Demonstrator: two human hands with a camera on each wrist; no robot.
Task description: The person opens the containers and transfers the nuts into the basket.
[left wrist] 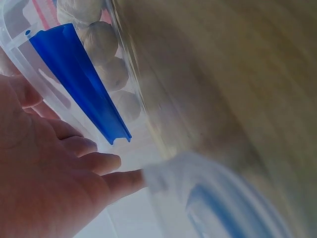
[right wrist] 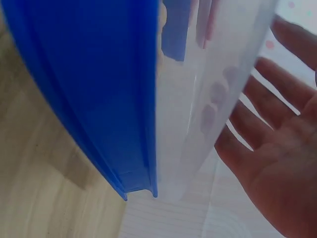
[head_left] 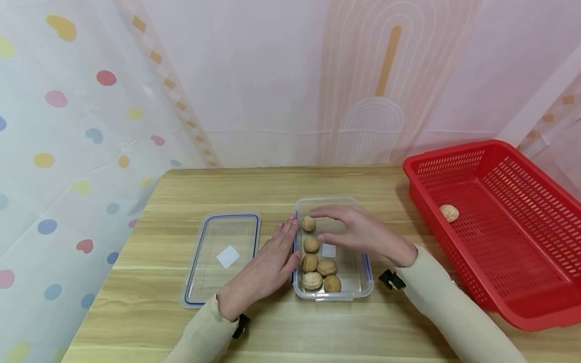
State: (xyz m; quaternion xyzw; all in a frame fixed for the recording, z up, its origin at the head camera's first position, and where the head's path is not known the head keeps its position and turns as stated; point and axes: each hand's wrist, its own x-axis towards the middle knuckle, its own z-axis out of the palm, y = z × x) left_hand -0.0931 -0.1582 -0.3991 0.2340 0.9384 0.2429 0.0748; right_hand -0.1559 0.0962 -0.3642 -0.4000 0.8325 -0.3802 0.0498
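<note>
A clear plastic food container (head_left: 351,287) with blue side clips holds several walnuts (head_left: 327,267), lined mostly along its left side. My left hand (head_left: 265,264) rests with extended fingers at the container's left wall; the left wrist view shows those fingers beside a blue clip (left wrist: 81,82). Over the container reaches my right hand (head_left: 354,229), thumb and index finger apart. Its index fingertip is at the farthest walnut (head_left: 309,223); whether they touch, I cannot tell. In the right wrist view its fingers (right wrist: 270,101) are spread above the container's rim, holding nothing visible.
The container's lid (head_left: 222,287), blue-sealed with a white label, lies left on the wooden table (head_left: 281,186). At the right stands a red plastic basket (head_left: 517,282) with one walnut (head_left: 449,213) showing inside. A patterned cloth (head_left: 268,85) hangs behind the table.
</note>
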